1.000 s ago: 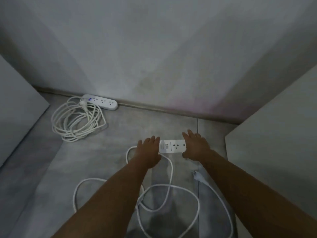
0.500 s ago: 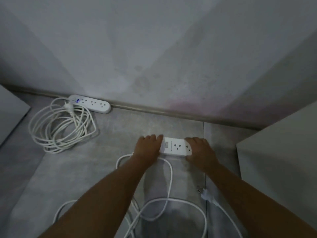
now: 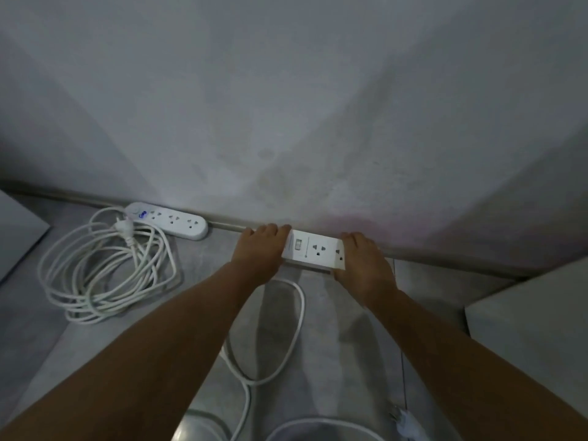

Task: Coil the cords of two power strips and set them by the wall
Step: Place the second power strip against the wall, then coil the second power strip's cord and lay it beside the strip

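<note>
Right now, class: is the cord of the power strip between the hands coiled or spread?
Spread: the white cord trails in loose loops across the grey floor.

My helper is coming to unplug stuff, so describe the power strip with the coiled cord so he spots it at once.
Follow the wall's baseboard left. The rounded power strip lies against it, beside its coiled cord. Unlike the boxy power strip held between both hands, it shows a blue light and nobody touches it.

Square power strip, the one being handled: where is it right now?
Head view, centre-right: the square power strip sits at the foot of the wall, held between the left hand and right hand, right of the rounded power strip.
</note>
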